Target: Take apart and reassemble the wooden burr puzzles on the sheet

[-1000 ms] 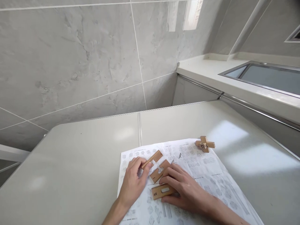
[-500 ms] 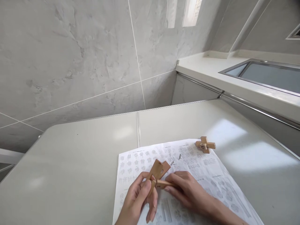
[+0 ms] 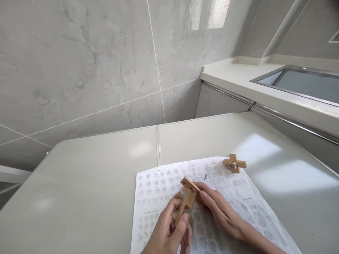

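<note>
My left hand is closed around a notched wooden puzzle piece with a rounded cutout and a dark mark near its top. Part of another wooden piece shows behind it, mostly hidden by my fingers. My right hand pinches a flat wooden puzzle piece marked 2, which slants across the top of the notched one. The two pieces meet or overlap there; whether they interlock I cannot tell. Beneath both hands lies a creased printed sheet with rows of small diagrams.
A cross-shaped wooden puzzle rests at the sheet's far right corner. The pale table has a seam across it and ends near a grey tiled wall. At right stands a white counter with an inset sink.
My right hand has raised its piece from the side of the left-hand pieces to their top, turning it so the 2 shows. The left-hand pieces have been turned and sit slightly lower.
</note>
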Demonstrator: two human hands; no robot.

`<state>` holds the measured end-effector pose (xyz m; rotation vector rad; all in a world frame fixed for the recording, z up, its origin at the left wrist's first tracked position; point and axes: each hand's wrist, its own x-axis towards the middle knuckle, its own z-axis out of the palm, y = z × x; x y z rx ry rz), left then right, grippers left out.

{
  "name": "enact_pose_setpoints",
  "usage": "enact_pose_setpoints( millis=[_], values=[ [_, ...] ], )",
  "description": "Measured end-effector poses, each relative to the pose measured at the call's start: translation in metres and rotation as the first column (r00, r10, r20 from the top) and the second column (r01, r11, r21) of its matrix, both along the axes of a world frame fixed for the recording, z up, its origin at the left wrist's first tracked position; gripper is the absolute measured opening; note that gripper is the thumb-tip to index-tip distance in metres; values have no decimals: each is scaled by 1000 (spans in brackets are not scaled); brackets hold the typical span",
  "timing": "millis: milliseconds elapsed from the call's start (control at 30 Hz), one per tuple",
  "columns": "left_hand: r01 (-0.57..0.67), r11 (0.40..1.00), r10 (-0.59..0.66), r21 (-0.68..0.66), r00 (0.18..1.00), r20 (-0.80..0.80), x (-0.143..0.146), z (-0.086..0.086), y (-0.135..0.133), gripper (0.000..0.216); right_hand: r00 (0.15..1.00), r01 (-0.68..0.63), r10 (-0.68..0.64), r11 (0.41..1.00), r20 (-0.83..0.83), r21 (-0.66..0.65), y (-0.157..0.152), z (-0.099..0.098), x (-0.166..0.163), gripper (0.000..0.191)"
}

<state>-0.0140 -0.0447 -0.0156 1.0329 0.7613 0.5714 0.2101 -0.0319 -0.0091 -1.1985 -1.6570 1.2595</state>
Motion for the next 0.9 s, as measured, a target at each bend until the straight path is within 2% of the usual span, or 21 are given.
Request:
enact_pose_setpoints(
  millis=[167,367,500,900],
  values=[
    [34,999,-35,-31,999,-16,-1,3,1,49,999,-21,24,996,-35,84,0,-3,1,50],
    [24,999,-25,-36,999,-20,-2,7,2,51,994,-26,-2,968,113,248,-3,-7,2,50],
    [26,998,-27,-51,999,-31,-2,12,1,52,990,-17,-32,938,137,345,-5,-10,2,52],
    [21,999,-24,-42,997,-69,-2,14,-2,48,979,-4,-72,928,192,372,-10,-19,-1,53]
  ],
)
